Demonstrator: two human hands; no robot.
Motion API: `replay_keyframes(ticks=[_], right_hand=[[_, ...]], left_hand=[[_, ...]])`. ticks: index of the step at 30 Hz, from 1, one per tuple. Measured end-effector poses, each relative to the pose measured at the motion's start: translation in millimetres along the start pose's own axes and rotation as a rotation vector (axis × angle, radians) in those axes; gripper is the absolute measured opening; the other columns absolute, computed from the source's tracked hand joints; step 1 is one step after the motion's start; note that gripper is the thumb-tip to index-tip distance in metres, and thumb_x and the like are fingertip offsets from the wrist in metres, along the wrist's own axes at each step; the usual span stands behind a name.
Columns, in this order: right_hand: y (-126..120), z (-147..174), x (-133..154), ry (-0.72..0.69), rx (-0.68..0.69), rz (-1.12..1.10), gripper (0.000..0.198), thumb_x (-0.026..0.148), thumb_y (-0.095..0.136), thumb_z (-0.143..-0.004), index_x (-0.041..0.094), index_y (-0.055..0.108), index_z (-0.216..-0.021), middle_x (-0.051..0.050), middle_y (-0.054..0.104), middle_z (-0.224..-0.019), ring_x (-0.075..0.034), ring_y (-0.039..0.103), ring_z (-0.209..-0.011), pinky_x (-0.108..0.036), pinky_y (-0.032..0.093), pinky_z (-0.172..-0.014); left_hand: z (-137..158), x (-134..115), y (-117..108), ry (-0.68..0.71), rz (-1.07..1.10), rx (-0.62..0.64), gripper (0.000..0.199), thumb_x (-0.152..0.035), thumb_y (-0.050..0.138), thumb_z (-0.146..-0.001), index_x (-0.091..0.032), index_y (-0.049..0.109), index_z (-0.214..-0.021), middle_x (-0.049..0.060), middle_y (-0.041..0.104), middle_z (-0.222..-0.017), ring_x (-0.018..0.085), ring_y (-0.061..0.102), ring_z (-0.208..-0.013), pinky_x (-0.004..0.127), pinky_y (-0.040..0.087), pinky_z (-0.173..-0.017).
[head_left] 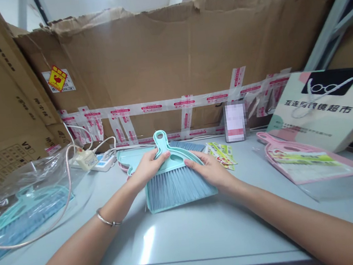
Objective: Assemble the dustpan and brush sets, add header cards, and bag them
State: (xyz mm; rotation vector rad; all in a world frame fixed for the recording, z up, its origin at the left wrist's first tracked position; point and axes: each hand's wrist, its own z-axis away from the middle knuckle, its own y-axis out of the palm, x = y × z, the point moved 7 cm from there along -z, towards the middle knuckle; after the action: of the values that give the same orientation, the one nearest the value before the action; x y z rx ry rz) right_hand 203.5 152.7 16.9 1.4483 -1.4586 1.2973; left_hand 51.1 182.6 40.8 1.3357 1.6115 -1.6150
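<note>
A teal hand brush [172, 176] with pale blue bristles lies flat in a teal dustpan [128, 157] at the middle of the grey table [188, 237]. My left hand [147, 166] grips the brush's left shoulder near the handle, with a metal bracelet on that wrist. My right hand [208, 169] holds the brush's right side, fingers curled over its edge. The looped handle end [160, 136] points away from me.
A packaged pink dustpan set [307, 162] lies at the right. Left, a clear bag holds another teal brush set [20, 214]. Yellow-green label cards [222, 153], a power strip [98, 161] with cables, a white paper bag [326, 107] and taped cardboard walls [168, 61] surround the table.
</note>
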Motion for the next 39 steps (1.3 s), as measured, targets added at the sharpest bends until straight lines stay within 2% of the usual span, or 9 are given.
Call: replay_keyframes(ticks=[6, 11, 15, 19, 25, 29, 34, 36, 39], right_hand=[[3.3, 3.8, 0.2, 0.023, 0.001, -0.016, 0.042, 0.046, 0.058, -0.076, 0.023, 0.062, -0.112, -0.004, 0.066, -0.106, -0.024, 0.058, -0.102, -0.038, 0.043, -0.087], [3.7, 3.1, -2.1, 0.038, -0.001, -0.036, 0.043, 0.045, 0.06, -0.074, 0.022, 0.063, -0.11, -0.004, 0.067, -0.105, -0.025, 0.057, -0.103, -0.04, 0.043, -0.088], [3.4, 2.3, -5.9, 0.073, 0.0, -0.059, 0.043, 0.046, 0.061, -0.073, 0.023, 0.063, -0.109, -0.004, 0.067, -0.105, -0.024, 0.057, -0.102, -0.039, 0.043, -0.087], [-1.3, 2.2, -9.7, 0.139, -0.05, -0.093, 0.042, 0.047, 0.061, -0.072, 0.024, 0.062, -0.107, -0.003, 0.065, -0.109, -0.022, 0.059, -0.099, -0.035, 0.045, -0.082], [-1.9, 2.0, -7.3, 0.105, -0.046, -0.078, 0.04, 0.047, 0.06, -0.073, 0.024, 0.06, -0.106, -0.002, 0.063, -0.114, -0.021, 0.057, -0.102, -0.034, 0.044, -0.084], [0.6, 2.8, -11.6, 0.167, -0.034, -0.119, 0.041, 0.046, 0.062, -0.071, 0.025, 0.061, -0.106, -0.002, 0.062, -0.115, -0.021, 0.059, -0.099, -0.033, 0.046, -0.08], [-11.0, 0.5, -17.0, 0.242, -0.144, -0.267, 0.043, 0.045, 0.067, -0.065, 0.023, 0.062, -0.101, -0.002, 0.067, -0.102, -0.021, 0.062, -0.087, -0.032, 0.048, -0.071], [-22.2, -2.8, -17.5, 0.207, -0.221, -0.308, 0.043, 0.046, 0.068, -0.063, 0.022, 0.062, -0.099, -0.002, 0.068, -0.094, -0.021, 0.062, -0.085, -0.032, 0.048, -0.071], [-38.2, -7.1, -21.4, 0.172, -0.32, -0.323, 0.046, 0.047, 0.069, -0.062, 0.022, 0.062, -0.099, -0.002, 0.068, -0.092, -0.022, 0.062, -0.086, -0.033, 0.048, -0.071]], left_hand=[[1.5, 5.7, 0.0, -0.089, 0.165, 0.038, 0.04, -0.051, 0.062, -0.069, -0.015, 0.065, -0.086, 0.003, 0.066, -0.086, 0.019, 0.059, -0.08, 0.027, 0.042, -0.072], [1.0, 14.6, 1.2, -0.169, 0.242, 0.065, 0.041, -0.051, 0.066, -0.065, -0.016, 0.067, -0.087, 0.004, 0.067, -0.085, 0.019, 0.06, -0.078, 0.027, 0.043, -0.07], [1.0, 14.4, 0.2, -0.175, 0.263, 0.083, 0.04, -0.05, 0.066, -0.065, -0.017, 0.068, -0.088, 0.003, 0.068, -0.087, 0.019, 0.06, -0.08, 0.027, 0.043, -0.071], [3.4, 10.3, 0.4, -0.153, 0.291, 0.153, 0.035, -0.049, 0.063, -0.07, -0.021, 0.069, -0.09, 0.003, 0.068, -0.092, 0.018, 0.059, -0.08, 0.026, 0.042, -0.07], [2.4, 12.0, -2.3, -0.107, 0.314, 0.068, 0.036, -0.047, 0.065, -0.068, -0.017, 0.068, -0.087, 0.001, 0.066, -0.08, 0.017, 0.058, -0.075, 0.026, 0.042, -0.069], [3.2, 16.8, 2.4, -0.167, 0.339, 0.087, 0.035, -0.045, 0.068, -0.065, -0.016, 0.067, -0.084, 0.003, 0.067, -0.081, 0.019, 0.06, -0.075, 0.028, 0.044, -0.069], [9.0, 16.1, -2.9, -0.232, 0.412, 0.222, 0.038, -0.043, 0.064, -0.071, -0.023, 0.064, -0.104, 0.006, 0.067, -0.101, 0.021, 0.061, -0.093, 0.03, 0.047, -0.075], [13.8, 17.1, -5.2, -0.277, 0.403, 0.351, 0.041, -0.039, 0.066, -0.07, -0.026, 0.062, -0.109, 0.007, 0.067, -0.105, 0.021, 0.062, -0.094, 0.03, 0.049, -0.075], [22.3, 16.5, -3.8, -0.294, 0.328, 0.574, 0.037, -0.034, 0.067, -0.069, -0.024, 0.063, -0.105, 0.009, 0.068, -0.101, 0.02, 0.064, -0.091, 0.03, 0.05, -0.074]])
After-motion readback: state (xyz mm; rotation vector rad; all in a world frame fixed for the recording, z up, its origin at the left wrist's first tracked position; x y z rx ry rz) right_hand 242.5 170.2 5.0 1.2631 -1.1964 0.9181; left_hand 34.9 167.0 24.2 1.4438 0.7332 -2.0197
